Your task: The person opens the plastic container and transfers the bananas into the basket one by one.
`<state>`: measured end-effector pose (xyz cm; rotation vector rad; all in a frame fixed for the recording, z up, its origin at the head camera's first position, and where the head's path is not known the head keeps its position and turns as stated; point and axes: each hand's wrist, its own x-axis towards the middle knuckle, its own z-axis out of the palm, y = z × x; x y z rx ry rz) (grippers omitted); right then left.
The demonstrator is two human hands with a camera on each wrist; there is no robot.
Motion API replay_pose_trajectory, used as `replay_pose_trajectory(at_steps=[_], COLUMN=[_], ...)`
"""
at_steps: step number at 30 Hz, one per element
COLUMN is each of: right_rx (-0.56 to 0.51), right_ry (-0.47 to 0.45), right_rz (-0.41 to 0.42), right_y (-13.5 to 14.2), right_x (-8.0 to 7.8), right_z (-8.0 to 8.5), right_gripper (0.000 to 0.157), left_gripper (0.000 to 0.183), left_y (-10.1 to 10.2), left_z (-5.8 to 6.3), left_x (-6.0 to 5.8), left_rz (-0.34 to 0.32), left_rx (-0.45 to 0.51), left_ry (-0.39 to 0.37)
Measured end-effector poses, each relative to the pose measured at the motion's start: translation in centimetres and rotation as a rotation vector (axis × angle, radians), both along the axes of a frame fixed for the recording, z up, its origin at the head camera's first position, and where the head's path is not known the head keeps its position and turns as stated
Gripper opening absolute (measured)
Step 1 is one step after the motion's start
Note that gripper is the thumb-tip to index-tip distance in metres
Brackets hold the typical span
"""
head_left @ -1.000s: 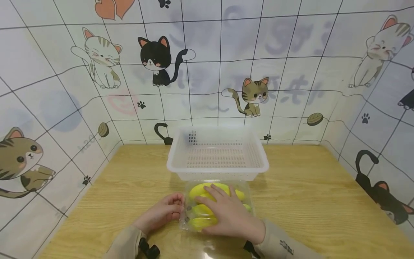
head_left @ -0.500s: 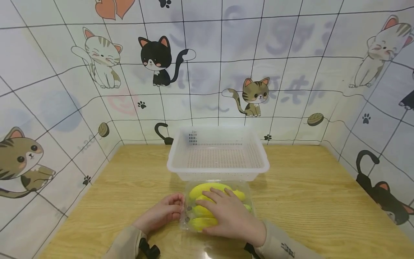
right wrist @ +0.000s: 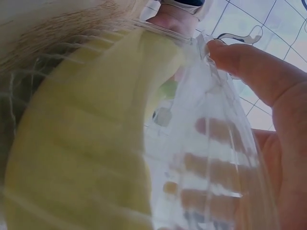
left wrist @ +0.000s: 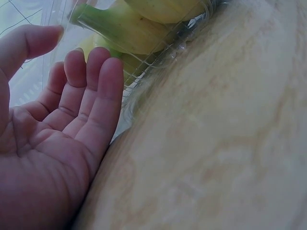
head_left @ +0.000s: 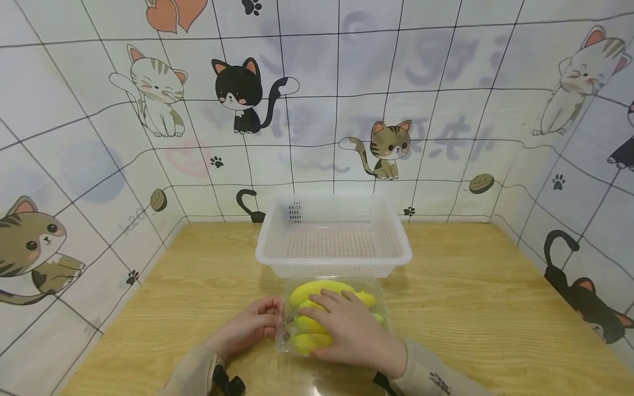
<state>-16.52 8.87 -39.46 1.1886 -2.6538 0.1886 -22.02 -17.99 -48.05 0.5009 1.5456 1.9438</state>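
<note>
A clear plastic clamshell box (head_left: 380, 291) holding several yellow bananas (head_left: 309, 341) sits on the wooden table in the head view. My right hand (head_left: 351, 330) lies spread across its lid, covering part of the bananas. Through the clear plastic, the right wrist view shows the fingers (right wrist: 216, 165) over the lid and the thumb at its near edge. At the box's left side rests my left hand (head_left: 255, 323), palm up with loosely bent fingers. Its fingertips are right at the box wall in the left wrist view, near the green stem (left wrist: 93, 18) of a banana.
Just behind the box stands a white perforated plastic basket (head_left: 334, 268). Walls printed with cartoon cats (head_left: 239, 91) enclose the wooden table (head_left: 460, 297) at the back and on both sides. A dark band with a small device (head_left: 229, 380) is on the left wrist.
The right hand's fingers have drawn slightly back toward the body over the lid. The left hand, box and basket keep their places.
</note>
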Motion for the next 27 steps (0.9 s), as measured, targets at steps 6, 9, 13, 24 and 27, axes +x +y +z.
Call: replay_pose_trajectory(at_steps=[6,9,13,24,27], right_rx=[0.024,0.033,0.029,0.036,0.038], right_ry=[0.003,-0.019,-0.048,-0.026,-0.032], right_rz=[0.002,0.006,0.015,0.007,0.004], right_y=[-0.06,-0.22,-0.27,0.19,0.09], right_x=[0.02,-0.04,0.03,0.09,0.05], right_z=[0.40,0.66,0.91,0.67,0.60], right_gripper=[0.067,0.067,0.067,0.068,0.067], left_gripper=[0.016,0.015,0.016,0.017,0.017], left_y=[0.05,-0.01,0.03,0.30,0.19], left_z=[0.14,0.19,0.12,0.00,0.04], left_x=[-0.03,0.02,0.03,-0.05,-0.01], left_rz=[-0.011,-0.011,-0.015,-0.030,-0.028], left_rx=[0.005,0.013,0.025,0.031,0.026], left_ry=[-0.005,-0.005,0.008,0.025,0.021])
